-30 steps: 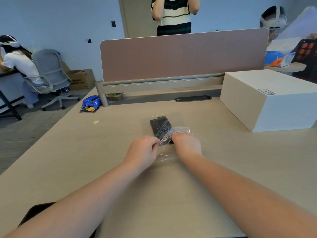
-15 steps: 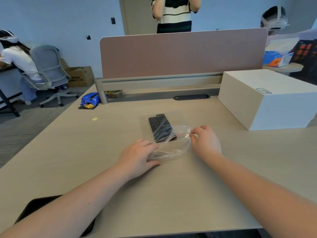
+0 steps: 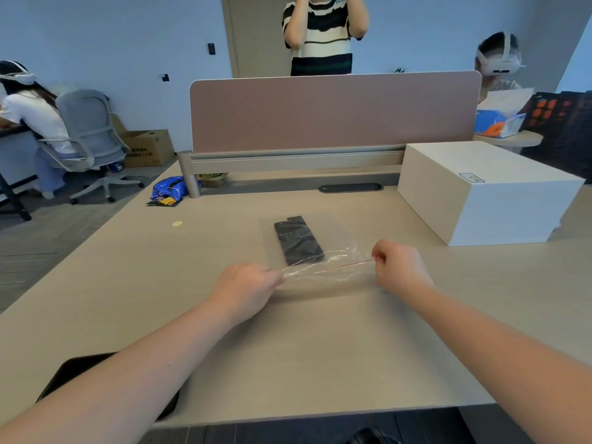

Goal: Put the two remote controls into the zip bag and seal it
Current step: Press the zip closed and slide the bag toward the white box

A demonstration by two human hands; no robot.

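A clear zip bag (image 3: 333,245) lies flat on the beige desk (image 3: 320,341), its red zip strip stretched along the near edge. Inside it two black remote controls (image 3: 296,240) lie side by side, pointing away from me. My left hand (image 3: 246,291) pinches the left end of the zip strip. At the strip's right end, my right hand (image 3: 398,265) pinches the other corner. The strip is pulled taut between both hands, slightly off the desk.
A large white box (image 3: 480,193) stands at the right rear of the desk. A pink divider panel (image 3: 333,112) closes the far edge, with a person standing behind it. A dark flat object (image 3: 80,370) lies under my left forearm. Other people sit at the left and far right.
My hands were close together at the bag's mouth. They have moved apart, the right hand going right and the left hand left, drawing the zip strip straight between them.
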